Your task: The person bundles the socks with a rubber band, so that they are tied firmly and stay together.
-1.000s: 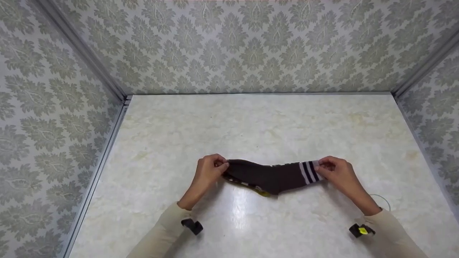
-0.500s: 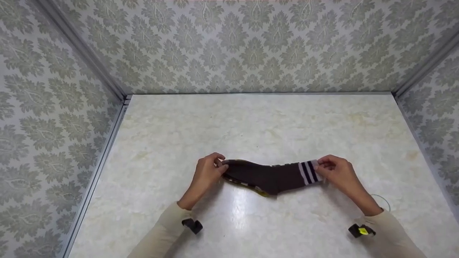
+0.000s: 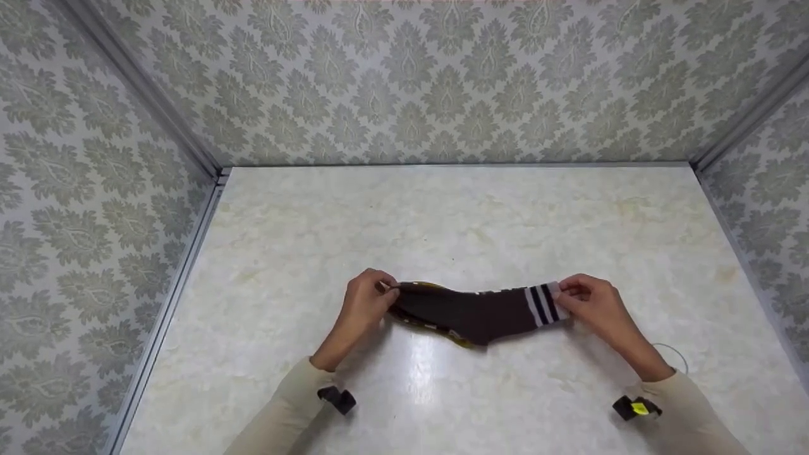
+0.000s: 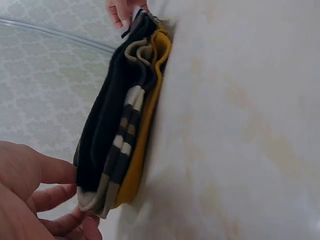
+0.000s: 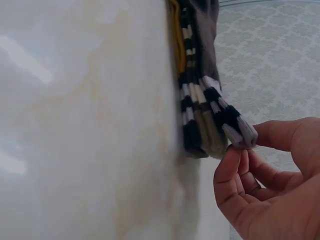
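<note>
A dark brown sock [image 3: 477,316] with a white-and-black striped cuff [image 3: 545,304] lies on top of a layered stack of socks, toe to the left. Below it, the left wrist view shows a dark sock with white and tan stripes [image 4: 118,149] and a mustard-yellow sock [image 4: 137,172] at the bottom. At the toe end my left hand [image 3: 363,302] pinches the sock between thumb and fingers. My right hand [image 3: 594,306] pinches the striped cuff; in the right wrist view the lower cuffs [image 5: 192,135] hang apart from its fingertips.
The socks are at the middle of a pale marbled table [image 3: 455,215]. Patterned wall panels [image 3: 411,82] enclose its back and both sides. A thin loop [image 3: 676,354] shows beside the right wrist, and black straps [image 3: 337,399] sit by each sleeve.
Both hands keep their hold and barely move. The left hand and the toe end shift slightly left, and more of the mustard-yellow edge shows behind the toe.
</note>
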Demonstrator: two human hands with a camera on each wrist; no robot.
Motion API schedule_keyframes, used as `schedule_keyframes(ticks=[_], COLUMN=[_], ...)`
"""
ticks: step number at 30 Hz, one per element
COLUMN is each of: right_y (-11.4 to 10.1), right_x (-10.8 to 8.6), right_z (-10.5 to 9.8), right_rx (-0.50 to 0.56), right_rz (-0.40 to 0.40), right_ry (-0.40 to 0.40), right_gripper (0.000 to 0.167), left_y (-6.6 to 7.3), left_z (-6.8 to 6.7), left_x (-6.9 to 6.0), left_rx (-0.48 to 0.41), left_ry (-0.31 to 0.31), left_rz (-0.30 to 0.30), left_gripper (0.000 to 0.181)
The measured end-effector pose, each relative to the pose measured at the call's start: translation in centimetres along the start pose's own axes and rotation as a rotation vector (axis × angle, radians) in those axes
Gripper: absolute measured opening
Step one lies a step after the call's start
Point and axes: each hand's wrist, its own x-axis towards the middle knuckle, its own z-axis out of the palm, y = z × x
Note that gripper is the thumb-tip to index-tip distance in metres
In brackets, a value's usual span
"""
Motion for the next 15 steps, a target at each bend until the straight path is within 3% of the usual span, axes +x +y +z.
schedule_keyframes(ticks=[3,5,10,12,15], right_y=[-0.3,-0.1,0.8,0.9,0.8], right_x=[0.0,0.2,0.4,0.4,0.4], right_z=[0.1,0.3,0.8,0.9,0.7], right_rx=[0.026,0.041,0.024,-0.002,-0.026], right_rz=[0.010,0.010,0.009,0.007,0.003], right_ry=[-0.004,-0.016,-0.042,-0.032,-0.023], right_gripper=[0.023,0.025,0.026,0.025,0.027], left_y=[-0.1,-2.1,-3.6,-1.8,-0.6], left_z=[-0.3,0.2,0.8,0.2,0.0], left_x=[0.1,0.5,0.6,0.1,-0.1], left_rx=[-0.044,-0.063,-0.091,-0.093,-0.074], left_ry=[-0.008,-0.005,-0.006,-0.020,-0.040], left_rz=[-0.029,-0.008,0.014,0.004,0.059], left_gripper=[0.003,0.002,0.003,0.006,0.015])
